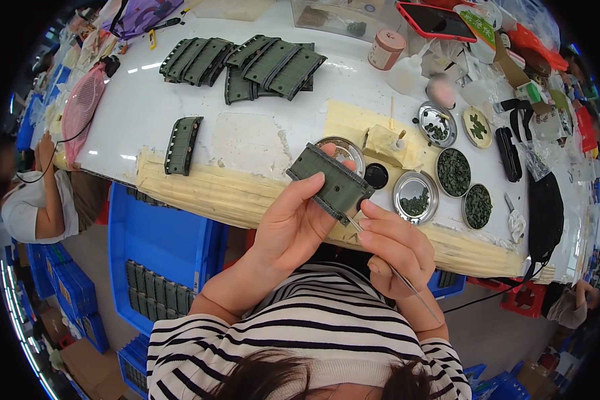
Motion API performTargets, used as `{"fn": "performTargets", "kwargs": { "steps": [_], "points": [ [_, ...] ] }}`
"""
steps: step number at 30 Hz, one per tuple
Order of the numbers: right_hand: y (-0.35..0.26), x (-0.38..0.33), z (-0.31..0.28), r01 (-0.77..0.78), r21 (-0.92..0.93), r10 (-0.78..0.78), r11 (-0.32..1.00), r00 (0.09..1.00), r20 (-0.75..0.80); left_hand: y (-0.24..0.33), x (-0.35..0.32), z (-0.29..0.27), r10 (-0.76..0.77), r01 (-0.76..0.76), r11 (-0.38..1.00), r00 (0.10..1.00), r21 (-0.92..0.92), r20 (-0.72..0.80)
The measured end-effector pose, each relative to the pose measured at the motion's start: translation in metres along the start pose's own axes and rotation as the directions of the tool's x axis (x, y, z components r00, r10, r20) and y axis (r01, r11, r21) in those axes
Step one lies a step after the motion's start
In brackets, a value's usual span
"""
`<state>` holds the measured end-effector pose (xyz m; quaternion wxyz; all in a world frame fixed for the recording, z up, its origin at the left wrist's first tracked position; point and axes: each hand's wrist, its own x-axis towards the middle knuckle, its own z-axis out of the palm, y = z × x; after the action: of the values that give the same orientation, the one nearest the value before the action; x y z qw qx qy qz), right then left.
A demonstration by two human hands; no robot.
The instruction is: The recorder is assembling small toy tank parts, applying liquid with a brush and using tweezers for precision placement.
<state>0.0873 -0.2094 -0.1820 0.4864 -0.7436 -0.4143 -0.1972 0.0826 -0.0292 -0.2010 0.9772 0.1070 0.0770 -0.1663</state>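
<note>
- Left hand (293,223) grips the green ribbed part (331,183) above the table edge (200,193) — keep it steady, tilted toward you.
- Right hand (395,245) pinches thin tweezers (407,283), tip at the part's lower edge — work gently.

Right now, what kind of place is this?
Probably a small-parts assembly workshop. The left hand holds an olive-green ribbed plastic part, matching parts are piled on the white worktable, round metal dishes of small dark pieces sit nearby, and blue plastic crates stand below.
</note>
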Motion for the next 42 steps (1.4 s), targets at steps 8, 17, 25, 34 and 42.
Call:
{"fn": "performTargets", "kwargs": {
  "steps": [8,17,25,34,42],
  "points": [
    [0.001,0.001,0.001,-0.014,0.067,0.016,0.998,0.999,-0.03,0.0,0.002,0.004,0.034,-0.032,0.998,0.999,0.063,-0.035],
    [0.0,0.0,0.001,-0.004,0.033,0.005,0.999,1.0,-0.026,0.002,0.003,0.003,0.027,-0.026,0.996,1.0,0.089,-0.006],
    [-0.001,0.002,0.0,0.007,0.009,-0.007,1.0,1.0,-0.017,0.002,0.003,0.004,0.032,-0.031,0.994,0.999,0.104,-0.014],
    [-0.004,0.0,-0.003,-0.051,0.207,0.076,0.977,0.991,-0.113,0.003,0.003,0.01,0.026,-0.024,0.998,0.999,0.053,-0.024],
    [-0.005,-0.003,-0.007,-0.043,0.262,0.119,0.964,0.952,-0.283,0.01,0.017,0.004,-0.118,0.135,0.866,0.991,-0.482,0.066]
  ]
}}
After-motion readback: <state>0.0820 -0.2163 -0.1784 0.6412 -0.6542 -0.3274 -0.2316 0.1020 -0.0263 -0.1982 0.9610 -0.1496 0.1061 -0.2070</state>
